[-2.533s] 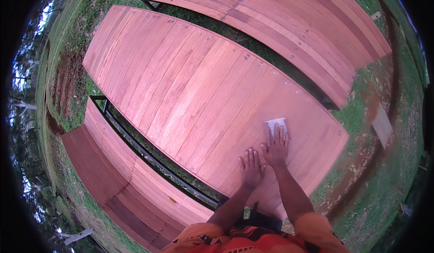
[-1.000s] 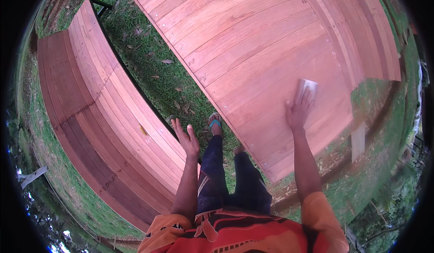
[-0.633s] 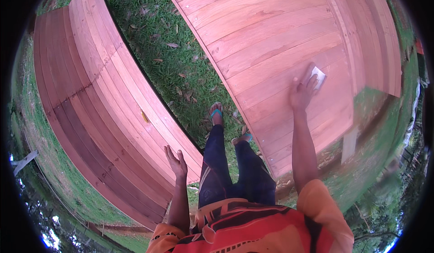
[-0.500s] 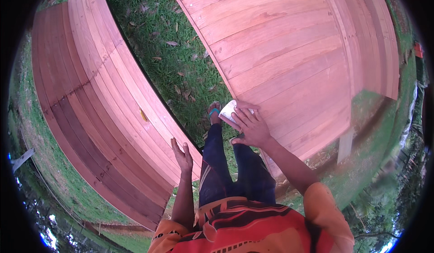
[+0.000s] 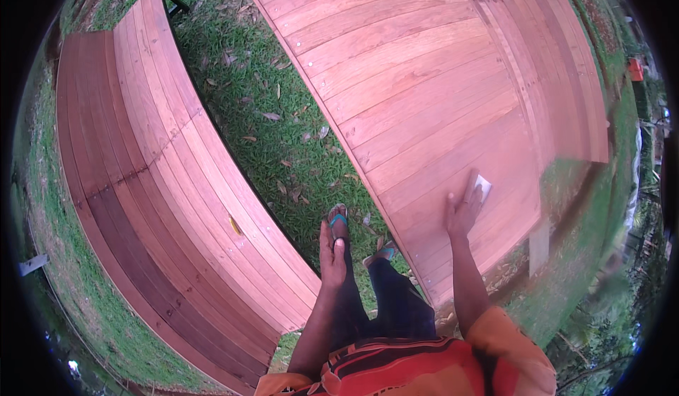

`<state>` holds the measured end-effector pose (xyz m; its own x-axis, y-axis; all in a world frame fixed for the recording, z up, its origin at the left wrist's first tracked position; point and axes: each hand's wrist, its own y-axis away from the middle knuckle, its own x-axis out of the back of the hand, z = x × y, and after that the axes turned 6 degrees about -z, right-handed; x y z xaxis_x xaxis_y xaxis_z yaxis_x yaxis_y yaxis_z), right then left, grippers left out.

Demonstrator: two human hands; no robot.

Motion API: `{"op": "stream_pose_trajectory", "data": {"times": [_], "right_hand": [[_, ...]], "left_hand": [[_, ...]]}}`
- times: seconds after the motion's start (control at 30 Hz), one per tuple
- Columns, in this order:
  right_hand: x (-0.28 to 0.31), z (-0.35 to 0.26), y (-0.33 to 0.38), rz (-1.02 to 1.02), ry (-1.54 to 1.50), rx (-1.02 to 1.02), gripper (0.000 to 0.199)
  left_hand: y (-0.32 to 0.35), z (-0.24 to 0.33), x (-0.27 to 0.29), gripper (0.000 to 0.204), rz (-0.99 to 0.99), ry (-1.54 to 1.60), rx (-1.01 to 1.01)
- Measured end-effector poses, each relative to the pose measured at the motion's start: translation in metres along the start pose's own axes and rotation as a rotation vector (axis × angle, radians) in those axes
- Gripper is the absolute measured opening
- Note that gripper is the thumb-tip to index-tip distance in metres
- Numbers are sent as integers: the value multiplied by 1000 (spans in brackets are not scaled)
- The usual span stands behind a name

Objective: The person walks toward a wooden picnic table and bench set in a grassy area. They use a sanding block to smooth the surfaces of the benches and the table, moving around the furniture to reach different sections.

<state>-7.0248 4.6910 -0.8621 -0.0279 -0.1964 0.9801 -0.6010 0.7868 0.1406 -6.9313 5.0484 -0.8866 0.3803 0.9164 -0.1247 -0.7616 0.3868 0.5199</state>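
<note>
My right hand (image 5: 463, 215) rests on the wooden tabletop (image 5: 417, 106), toward its near right part. Under its fingers is a folded piece of sandpaper (image 5: 484, 186), its pale face showing past the fingertips; the hand covers most of it. My left hand (image 5: 332, 260) hangs in the air above my legs, between the bench and the table. Its fingers are stretched out and nothing is in it.
A long slatted wooden bench with a backrest (image 5: 170, 159) runs along the left, a yellow leaf (image 5: 235, 226) lying on it. Grass with dry leaves (image 5: 283, 134) fills the gap to the table. My sandalled feet (image 5: 338, 215) stand there. Another slatted seat (image 5: 566, 99) lies beyond the table.
My right hand has slid the sandpaper from the table's left edge rightward across the boards. My left hand has shifted right, away from the bench, and stays empty.
</note>
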Motion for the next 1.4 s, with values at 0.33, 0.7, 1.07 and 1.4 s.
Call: {"op": "stream_pose_trajectory", "data": {"times": [0.33,0.7,1.07,1.4], "right_hand": [[10,54,-72,130,-44,337,57],[1,57,-68,42,-84,388,65],[5,68,-72,21,-21,363,66],[7,33,-185,139,-30,-192,67]], "left_hand": [[-124,36,-4,72,16,144,80],[-222,120,-110,76,316,16,-59],[-220,110,-117,77,192,-38,-62],[-236,83,-102,59,278,-72,-138]]}}
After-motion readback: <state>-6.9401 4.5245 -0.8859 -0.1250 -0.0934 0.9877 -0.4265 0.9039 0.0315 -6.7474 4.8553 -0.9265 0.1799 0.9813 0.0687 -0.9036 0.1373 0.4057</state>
